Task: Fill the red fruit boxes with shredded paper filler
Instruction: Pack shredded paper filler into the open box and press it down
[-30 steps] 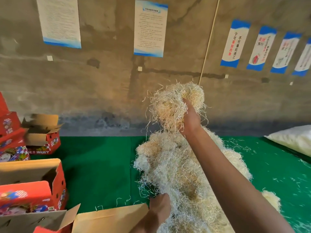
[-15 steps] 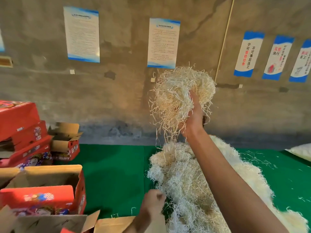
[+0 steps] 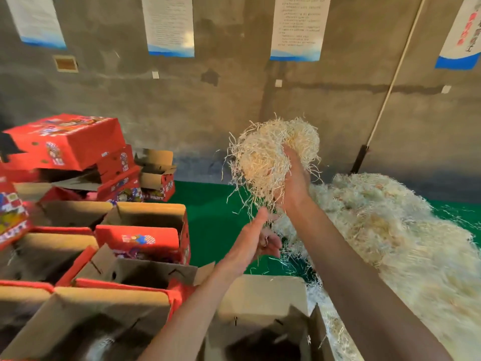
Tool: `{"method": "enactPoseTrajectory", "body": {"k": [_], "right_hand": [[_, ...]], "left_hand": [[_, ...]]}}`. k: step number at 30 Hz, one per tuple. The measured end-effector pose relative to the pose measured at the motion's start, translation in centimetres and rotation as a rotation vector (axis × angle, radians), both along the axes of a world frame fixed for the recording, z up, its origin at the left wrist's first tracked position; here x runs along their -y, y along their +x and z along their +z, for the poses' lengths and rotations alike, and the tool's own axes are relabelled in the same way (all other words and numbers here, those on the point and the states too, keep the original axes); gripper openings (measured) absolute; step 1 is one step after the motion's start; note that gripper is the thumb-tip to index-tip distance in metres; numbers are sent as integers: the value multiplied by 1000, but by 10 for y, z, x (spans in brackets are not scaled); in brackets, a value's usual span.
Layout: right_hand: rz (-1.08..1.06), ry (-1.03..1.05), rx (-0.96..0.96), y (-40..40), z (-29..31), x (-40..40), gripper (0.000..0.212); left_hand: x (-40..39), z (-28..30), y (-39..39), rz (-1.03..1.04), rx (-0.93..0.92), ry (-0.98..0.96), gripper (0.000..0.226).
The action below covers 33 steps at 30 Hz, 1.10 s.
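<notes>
Above open box (image 3: 263,298), right hand (image 3: 295,182) grips filler clump (image 3: 270,157).

Boxes (image 3: 140,235) at left, stacked toward the wall (image 3: 234,100). Filler heap (image 3: 390,230) at right on the table (image 3: 208,204). One open box (image 3: 260,321) nearest, between the arms; posters (image 3: 170,27) up behind.

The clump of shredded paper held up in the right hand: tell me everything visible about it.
The pale straw-coloured clump of shredded paper filler is a loose, roughly round tangle of thin crinkled strips, with stray strands hanging from its underside. The right hand grips it from below and behind, raised in front of the grey concrete wall, above the green table surface. It hangs apart from the large heap of the same filler to its right. The left hand reaches up beneath it, near the dangling strands.
</notes>
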State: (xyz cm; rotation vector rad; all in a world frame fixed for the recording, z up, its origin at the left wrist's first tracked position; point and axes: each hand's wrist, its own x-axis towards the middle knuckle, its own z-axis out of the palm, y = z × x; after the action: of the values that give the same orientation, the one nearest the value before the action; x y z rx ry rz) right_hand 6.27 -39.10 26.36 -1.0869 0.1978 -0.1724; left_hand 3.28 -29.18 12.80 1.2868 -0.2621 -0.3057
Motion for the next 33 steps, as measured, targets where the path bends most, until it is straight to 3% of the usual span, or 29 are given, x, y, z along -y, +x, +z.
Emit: {"method": "enactPoseTrajectory", "body": {"k": [3,5,7,9,12,14,17,19,20,21,24,25,26,28,30,31,33], "right_hand": [[-79,107,-21,8,19,8,96],[-102,64,-33,12,31,15,96],[-87,41,-26,15,39,21,92],[-85,26,-29,16,44,28,91],[-109,-13,-46,15,46,41,94],[-122,-34,-50,14,43,53,96],[-132,-34,-25,16,39,71,92],[-146,-41,-18,16,37,80,90],[-145,-53,-17,14,35,84,91],[-138,-75,-21,12,31,87,93],[-118,-169,-50,4,16,90,98],[-105,-196,-63,0,9,89,101],[-91,-230,-77,-4,1,87,105],[-56,-303,-91,-15,-19,79,111],[23,-352,-77,-26,-41,69,104],[77,-353,-39,-32,-54,64,94],[166,-323,50,-46,-81,52,69]], "left_hand": [[2,-40,-4,60,33,117,87],[8,-66,-1,97,-2,134,81],[18,-85,9,202,-37,273,65],[30,-93,23,274,-47,414,44],[43,-76,47,339,-19,471,28],[46,-48,66,315,31,376,26],[49,4,93,115,135,-13,27],[49,31,110,66,-5,-170,25],[47,38,118,44,-84,-119,23],[44,41,121,32,-118,51,26],[24,23,119,18,58,840,45],[18,14,115,91,129,920,45],[12,5,109,195,148,857,39],[-2,-6,91,376,-79,342,26],[-12,-13,65,245,-416,-251,44],[-17,-18,52,150,-499,-410,59],[-24,-24,27,21,-544,-505,80]]}}
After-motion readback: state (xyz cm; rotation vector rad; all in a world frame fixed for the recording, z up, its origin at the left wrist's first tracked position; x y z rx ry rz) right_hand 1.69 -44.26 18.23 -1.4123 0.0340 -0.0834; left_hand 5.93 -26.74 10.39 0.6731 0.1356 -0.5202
